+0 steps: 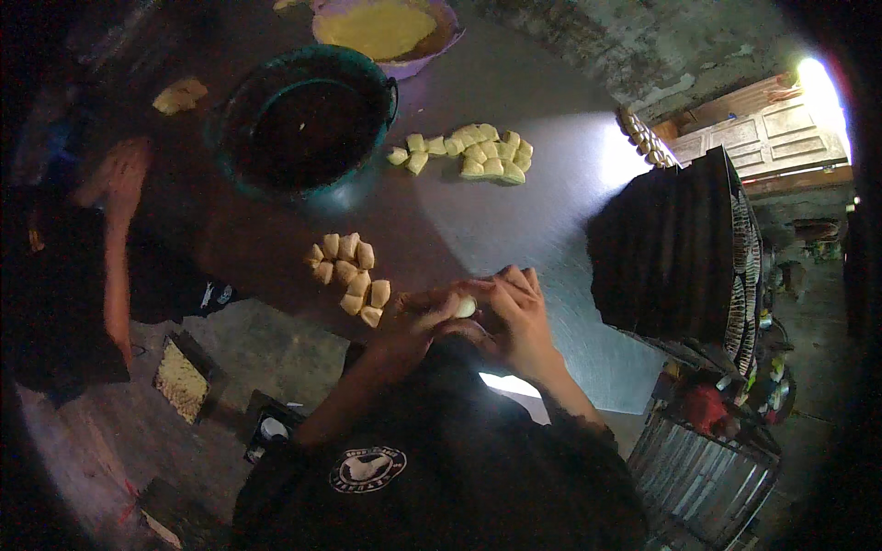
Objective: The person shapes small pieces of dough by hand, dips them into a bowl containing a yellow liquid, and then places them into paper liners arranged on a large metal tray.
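Note:
A small pale dough ball [464, 306] is held between my hands at the table's near edge. My left hand [418, 320] curls round it from the left, and my right hand [517, 317] from the right, fingers bent. Just left and beyond them lies a loose group of cut dough pieces [345, 271]. Farther back on the metal table [450, 220] sits a larger group of pale dough pieces [491, 161].
A dark green basin [220, 151], a purple bowl of yellow mixture [377, 28] and a dough lump [179, 95] stand farther back. Stacked dark trays [666, 257] fill the right, with a rack [698, 487] below. A co-worker's arm [119, 230] reaches in at left.

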`<action>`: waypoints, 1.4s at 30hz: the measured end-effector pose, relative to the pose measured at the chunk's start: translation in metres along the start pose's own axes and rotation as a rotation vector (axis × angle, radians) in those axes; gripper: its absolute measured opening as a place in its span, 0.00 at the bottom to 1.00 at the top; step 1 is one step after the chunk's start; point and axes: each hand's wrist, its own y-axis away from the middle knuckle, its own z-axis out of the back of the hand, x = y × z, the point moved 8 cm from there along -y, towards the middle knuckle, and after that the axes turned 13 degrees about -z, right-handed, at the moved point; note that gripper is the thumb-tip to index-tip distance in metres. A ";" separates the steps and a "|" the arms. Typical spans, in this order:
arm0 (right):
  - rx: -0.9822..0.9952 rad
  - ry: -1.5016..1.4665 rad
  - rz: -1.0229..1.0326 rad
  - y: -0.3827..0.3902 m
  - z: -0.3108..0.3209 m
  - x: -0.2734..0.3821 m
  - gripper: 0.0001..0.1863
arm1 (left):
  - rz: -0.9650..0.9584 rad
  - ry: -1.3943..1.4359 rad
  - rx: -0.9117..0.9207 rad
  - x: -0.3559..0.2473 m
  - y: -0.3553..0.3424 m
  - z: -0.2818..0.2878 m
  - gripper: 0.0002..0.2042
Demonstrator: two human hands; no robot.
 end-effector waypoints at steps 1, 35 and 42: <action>-0.025 -0.010 -0.025 -0.007 -0.006 -0.003 0.28 | 0.002 0.007 -0.004 0.009 -0.002 0.003 0.15; -0.147 -0.964 -0.257 0.001 -0.100 -0.199 0.17 | -0.284 -0.607 -0.229 -0.049 0.036 -0.063 0.15; -0.201 -0.864 -0.324 0.124 0.064 -0.150 0.13 | -0.441 -0.168 -0.151 -0.095 0.005 -0.169 0.17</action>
